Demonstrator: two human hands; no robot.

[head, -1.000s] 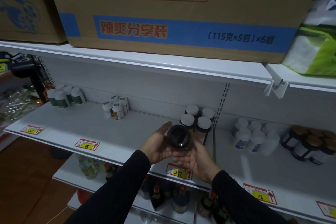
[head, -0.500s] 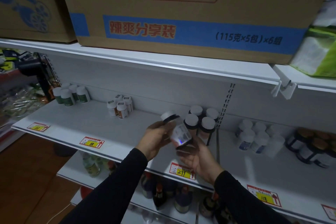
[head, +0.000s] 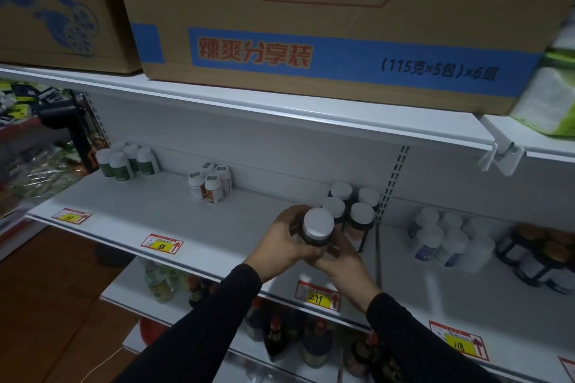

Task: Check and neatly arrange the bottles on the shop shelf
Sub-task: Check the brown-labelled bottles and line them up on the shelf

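Observation:
A dark bottle with a white cap [head: 317,225] stands upright between both my hands, just above the white shelf [head: 174,218]. My left hand [head: 280,242] wraps its left side and my right hand [head: 345,261] holds it from below and the right. Right behind it stands a cluster of several matching dark white-capped bottles [head: 357,211]. Farther left on the same shelf are a group of small orange-labelled bottles [head: 211,185] and a group of green-labelled bottles [head: 124,162].
White bottles [head: 441,236] and dark jars with brown lids [head: 541,255] stand on the shelf to the right. Large cardboard boxes [head: 311,25] fill the shelf above. Sauce bottles [head: 280,339] sit on the lower shelf. Price tags [head: 161,244] line the shelf edge.
The bottle went from lying with its bottom toward me, through a tilt, to upright with its cap up. Both hands lowered it toward the shelf in front of the matching cluster.

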